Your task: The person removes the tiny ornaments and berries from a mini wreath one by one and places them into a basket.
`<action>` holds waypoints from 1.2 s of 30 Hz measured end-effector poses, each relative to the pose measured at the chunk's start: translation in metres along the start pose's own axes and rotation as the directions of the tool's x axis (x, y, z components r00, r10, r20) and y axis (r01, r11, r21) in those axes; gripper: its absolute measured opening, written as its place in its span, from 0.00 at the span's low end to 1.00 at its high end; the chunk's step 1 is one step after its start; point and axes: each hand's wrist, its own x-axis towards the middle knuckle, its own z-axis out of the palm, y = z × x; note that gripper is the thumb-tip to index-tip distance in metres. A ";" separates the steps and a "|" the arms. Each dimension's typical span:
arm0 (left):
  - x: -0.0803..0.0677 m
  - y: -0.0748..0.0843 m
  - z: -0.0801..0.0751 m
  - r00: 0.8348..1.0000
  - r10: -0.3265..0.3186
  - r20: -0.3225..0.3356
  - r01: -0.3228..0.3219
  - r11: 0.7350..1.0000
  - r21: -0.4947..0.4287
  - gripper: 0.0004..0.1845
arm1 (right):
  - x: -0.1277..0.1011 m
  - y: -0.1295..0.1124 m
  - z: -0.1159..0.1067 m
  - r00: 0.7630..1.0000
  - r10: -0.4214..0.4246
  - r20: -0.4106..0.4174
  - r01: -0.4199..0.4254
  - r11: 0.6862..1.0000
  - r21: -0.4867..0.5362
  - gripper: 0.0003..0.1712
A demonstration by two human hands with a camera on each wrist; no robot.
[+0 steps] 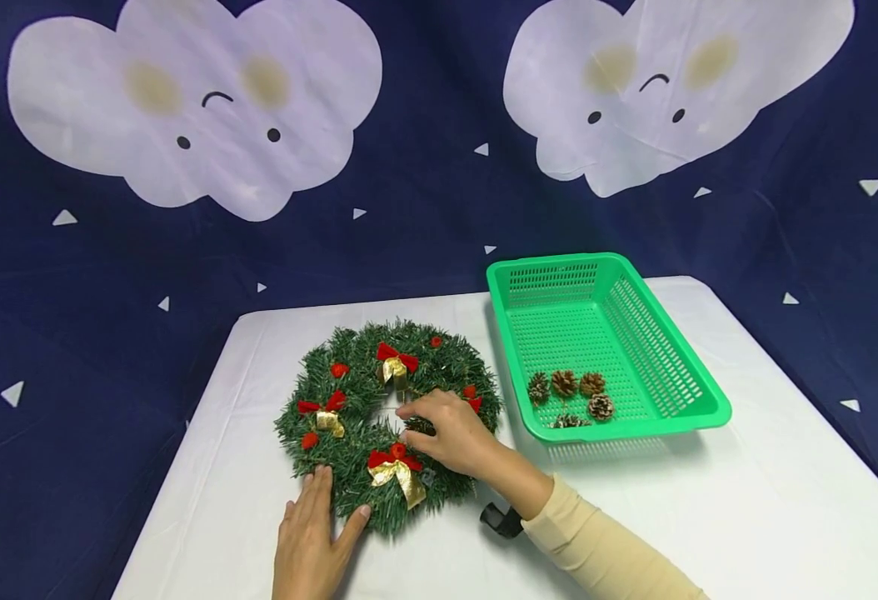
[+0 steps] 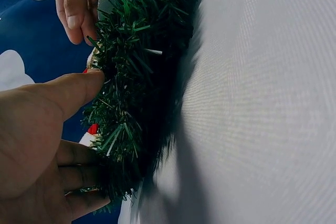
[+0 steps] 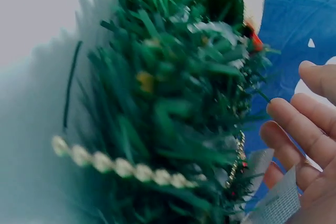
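Note:
A green tinsel wreath lies flat on the white table, trimmed with red-and-gold bows and red berries. My left hand rests against its near left edge, thumb apart from the fairly straight fingers; in the left wrist view, the thumb and fingertips touch the greenery. Over the wreath's centre hovers my right hand, its fingers loosely bent. The right wrist view shows the thumb and fingers apart, with no held thing visible. A gold bead string crosses the greenery there.
A green plastic basket stands right of the wreath, with several pine cones at its near end. A black strap-like piece shows by the right wrist. Behind the table hangs a dark blue cloth with white clouds.

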 end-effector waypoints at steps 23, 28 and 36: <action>-0.001 0.000 0.000 1.000 -0.001 0.013 0.001 1.000 0.012 0.45 | -0.007 0.000 0.022 0.994 -0.084 0.063 0.093 0.984 -0.154 0.16; 0.000 0.000 -0.001 1.000 -0.001 0.011 0.001 1.000 0.013 0.44 | -0.006 0.001 0.022 0.994 -0.075 0.076 0.086 0.985 -0.149 0.16; 0.000 0.001 0.000 1.000 0.011 -0.005 -0.010 1.000 0.017 0.44 | -0.005 0.000 0.021 0.990 -0.047 0.136 0.070 0.982 -0.176 0.16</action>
